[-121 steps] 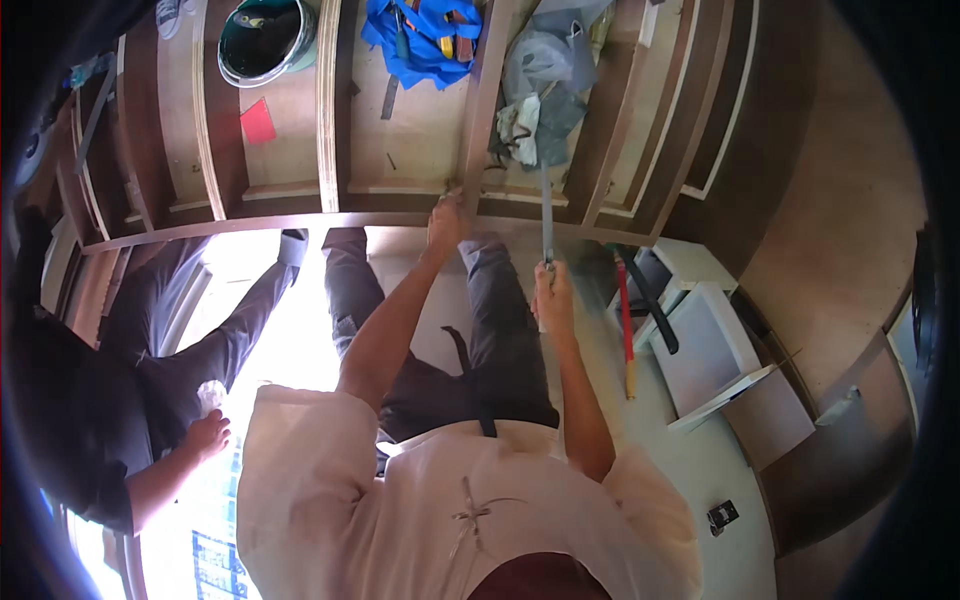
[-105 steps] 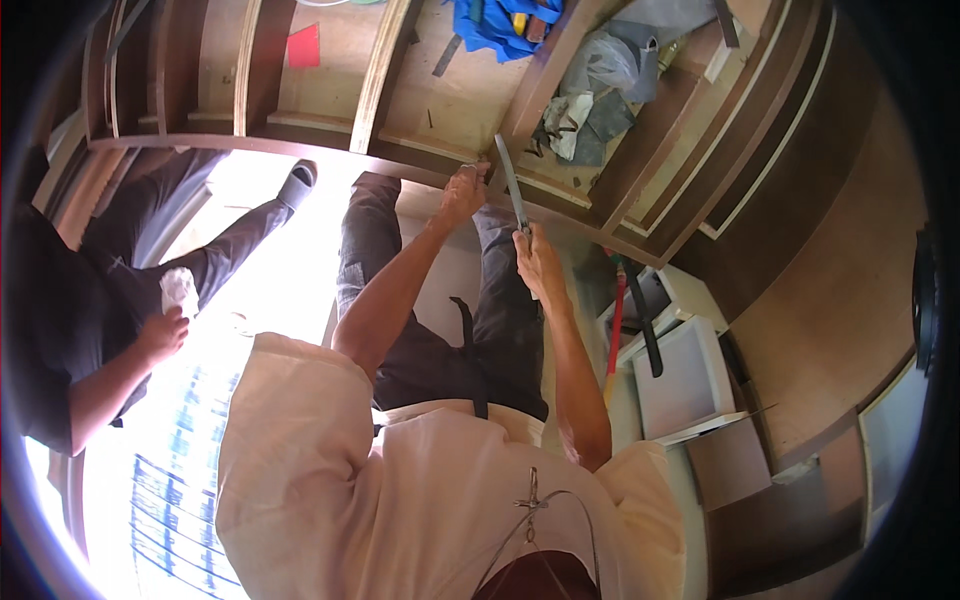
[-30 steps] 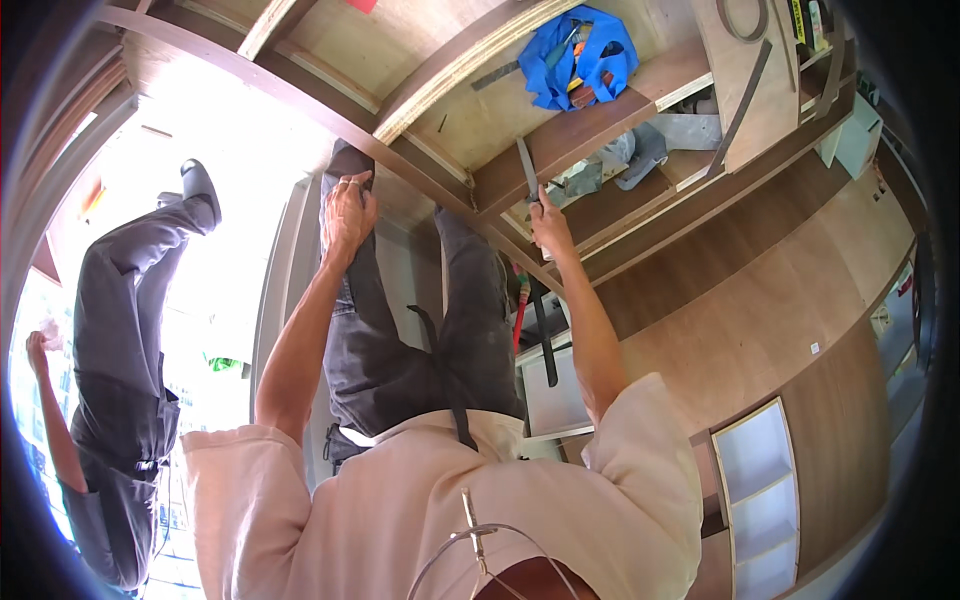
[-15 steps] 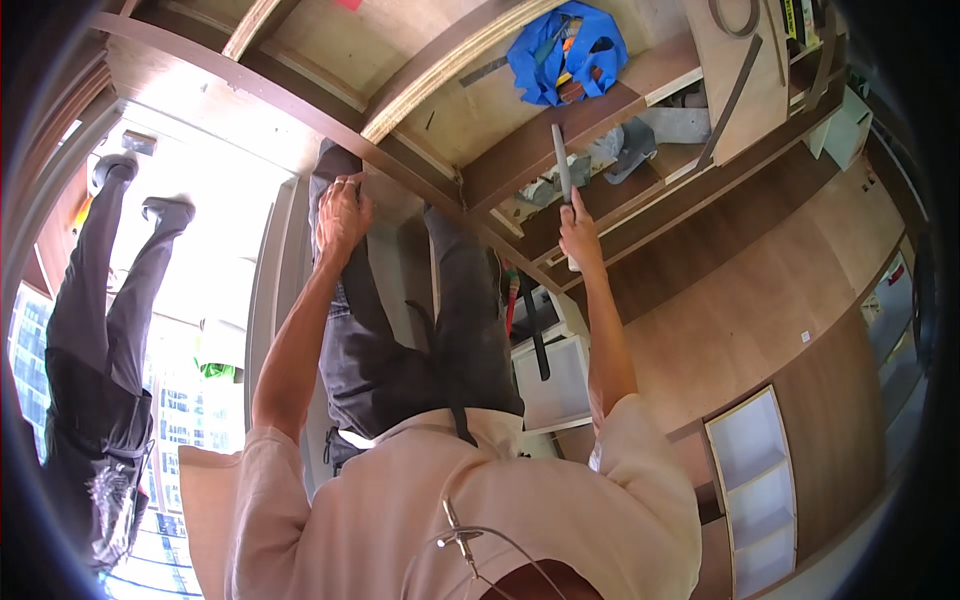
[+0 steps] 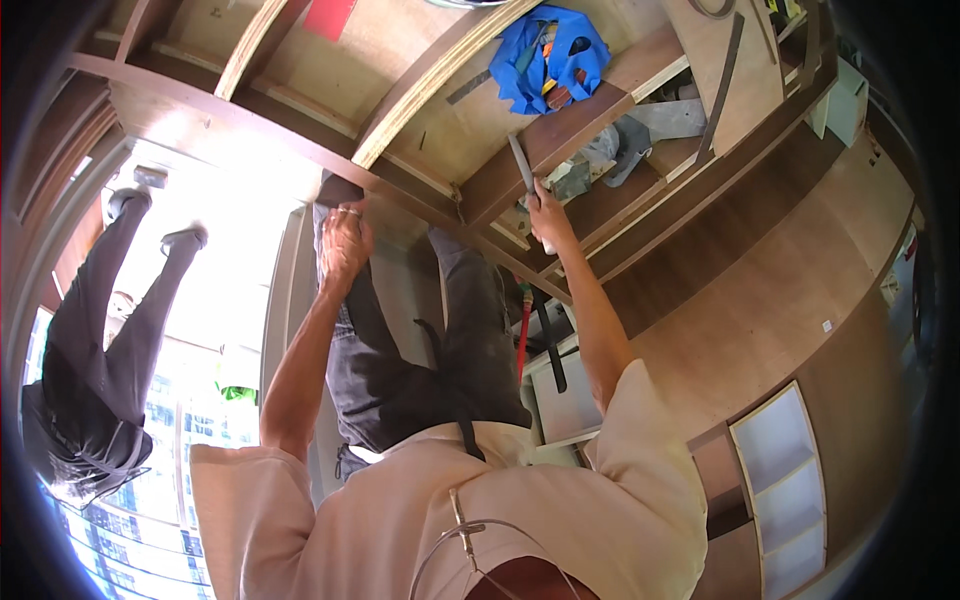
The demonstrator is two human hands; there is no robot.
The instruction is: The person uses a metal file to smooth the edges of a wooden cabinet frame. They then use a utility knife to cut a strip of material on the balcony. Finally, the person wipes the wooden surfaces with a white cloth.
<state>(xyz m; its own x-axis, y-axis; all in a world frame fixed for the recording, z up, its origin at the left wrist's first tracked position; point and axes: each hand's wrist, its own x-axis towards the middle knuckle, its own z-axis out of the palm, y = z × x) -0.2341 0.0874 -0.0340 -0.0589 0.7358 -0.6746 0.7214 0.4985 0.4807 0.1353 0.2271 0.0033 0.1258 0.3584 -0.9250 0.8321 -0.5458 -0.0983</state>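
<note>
My right hand (image 5: 546, 215) is wrapped around the pale handle of a long, narrow grey file (image 5: 522, 165). The file's blade points away from me, over the brown edge of a wooden cabinet frame (image 5: 487, 200); whether it touches the wood I cannot tell. My left hand (image 5: 343, 245) rests on my dark trouser leg (image 5: 385, 385) near the knee, fingers laid out and holding nothing. A blue plastic bag (image 5: 548, 62) with small tools in it sits on the frame beyond the file.
Grey scraps (image 5: 625, 145) lie inside the frame to the right of the file. A dark strip (image 5: 720, 90) leans over a panel at the far right. Another person in dark clothes (image 5: 90, 330) stands on the left by a bright window. White shelving (image 5: 780, 490) is at the lower right.
My right hand has shifted left with the file, which now slants more. My left hand stays on my leg. The whole view has turned slightly, and the other person's legs have moved a little.
</note>
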